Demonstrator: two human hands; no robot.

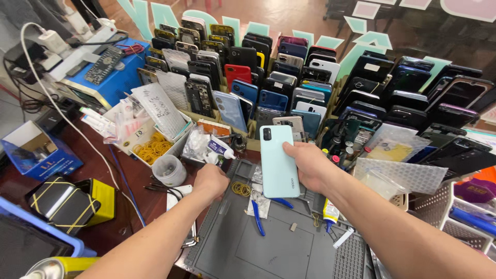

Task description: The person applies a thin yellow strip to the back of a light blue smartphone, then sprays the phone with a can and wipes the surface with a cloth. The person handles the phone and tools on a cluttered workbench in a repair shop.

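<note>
right hand (310, 168) has its grip closed on a pale mint phone (278, 160), back facing up, camera end away from the person, held upright-ish just above the far edge of the grey work mat (268, 248). thumb side wraps the phone's right edge. left hand (209, 181) is curled into a loose fist near the mat's left far corner, just beside a small white glue tube (219, 149); cannot tell if it holds anything. yellow rubber bands (240, 188) lie on the mat between the hands. blue tweezers (257, 217) lie on the mat below the phone. rows of phones stand in racks (248, 88) behind. blue box (36, 155) on the desk (124, 196) at far left.
</note>
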